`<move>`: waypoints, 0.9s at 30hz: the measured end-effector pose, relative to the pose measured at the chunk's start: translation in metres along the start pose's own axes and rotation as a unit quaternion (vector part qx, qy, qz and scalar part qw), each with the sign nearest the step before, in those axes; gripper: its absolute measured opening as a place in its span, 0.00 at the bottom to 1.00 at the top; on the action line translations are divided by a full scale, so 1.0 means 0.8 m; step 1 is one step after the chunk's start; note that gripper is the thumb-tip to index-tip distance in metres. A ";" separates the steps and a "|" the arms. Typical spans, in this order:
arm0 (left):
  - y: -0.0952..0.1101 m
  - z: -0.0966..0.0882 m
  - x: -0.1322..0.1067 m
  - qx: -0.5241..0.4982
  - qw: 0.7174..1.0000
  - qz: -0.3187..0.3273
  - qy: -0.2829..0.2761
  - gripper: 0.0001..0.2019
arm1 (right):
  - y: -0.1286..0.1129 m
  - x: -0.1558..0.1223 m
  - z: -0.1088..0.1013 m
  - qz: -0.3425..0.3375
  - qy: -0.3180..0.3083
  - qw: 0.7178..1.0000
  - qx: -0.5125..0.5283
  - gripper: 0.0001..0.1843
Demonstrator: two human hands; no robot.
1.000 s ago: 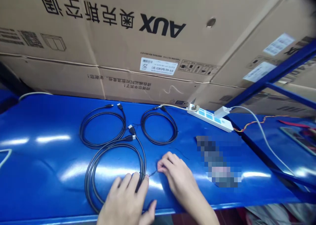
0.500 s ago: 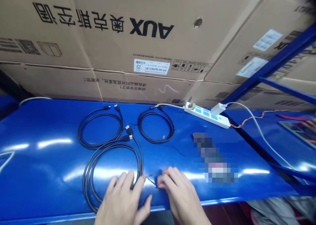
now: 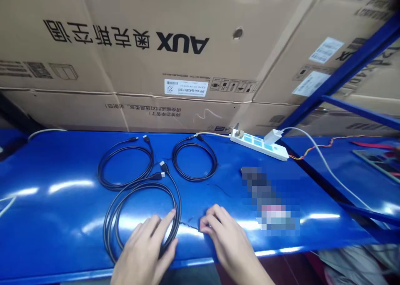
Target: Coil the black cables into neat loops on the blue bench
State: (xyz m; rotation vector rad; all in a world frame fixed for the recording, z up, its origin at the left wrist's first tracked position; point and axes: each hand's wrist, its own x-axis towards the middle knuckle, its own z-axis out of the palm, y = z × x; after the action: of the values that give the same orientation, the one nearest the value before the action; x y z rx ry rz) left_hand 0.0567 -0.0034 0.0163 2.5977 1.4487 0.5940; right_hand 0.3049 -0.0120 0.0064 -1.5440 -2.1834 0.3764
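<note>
Three coils of black cable lie on the blue table (image 3: pixel 62 218). My left hand (image 3: pixel 144 249) rests flat on the near side of the nearest coil (image 3: pixel 137 190), fingers stretched out over the cable. My right hand (image 3: pixel 225 239) sits just right of that coil, its fingertips curled together at one end of a thin black tie (image 3: pixel 189 226) that lies on the table between my hands. The other two coils, left coil (image 3: pixel 103 174) and right coil (image 3: pixel 193 178), lie farther back, with their plugs showing.
Large cardboard boxes (image 3: pixel 175 68) wall off the back of the table. A white power strip (image 3: pixel 261 145) with a white charger (image 3: pixel 272 136) plugged in lies at the back right. A blurred object (image 3: pixel 268 201) sits right of my hands. A blue shelf frame (image 3: pixel 343 72) rises at right.
My left hand has slid left along the nearest coil, away from the thin tie, and its fingers have flattened. My right hand has stayed by the tie's end.
</note>
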 end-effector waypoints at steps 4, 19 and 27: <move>0.001 0.009 -0.003 0.012 1.000 -0.017 0.010 0.23 | -0.002 0.001 -0.002 -0.006 0.017 1.000 -0.009 0.15; 0.007 0.005 0.012 0.041 0.995 0.070 0.064 0.19 | -0.010 0.003 -0.013 -0.051 0.006 0.998 0.036 0.13; 0.004 0.009 0.012 0.055 0.995 0.076 0.033 0.18 | -0.033 0.050 -0.025 -0.068 0.030 0.997 0.025 0.13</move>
State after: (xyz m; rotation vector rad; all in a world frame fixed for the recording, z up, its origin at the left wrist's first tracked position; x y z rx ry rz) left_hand 0.0661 0.0035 0.0134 2.8188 1.3466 0.6389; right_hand 0.2822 0.0158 0.0435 -1.3543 -2.2016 0.3345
